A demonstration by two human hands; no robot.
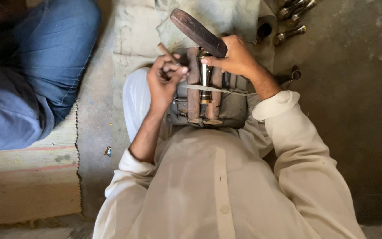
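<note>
Hands working a small shiny metal piece (205,77) at frame centre.
Right hand (237,55) grips a dark wooden mallet (197,32); left hand (164,79) pinches a thin brown rod (168,53).

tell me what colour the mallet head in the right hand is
Dark reddish-brown wood; the mallet in the right hand shows in the head view.

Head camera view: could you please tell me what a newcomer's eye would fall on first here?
At top centre, the right hand grips a dark wooden hammer-like tool over a shiny metal piece clamped between two wooden bars on the lap. Just left of it, the left hand holds a thin rod. More metal pieces lie on the floor at upper right.
</note>
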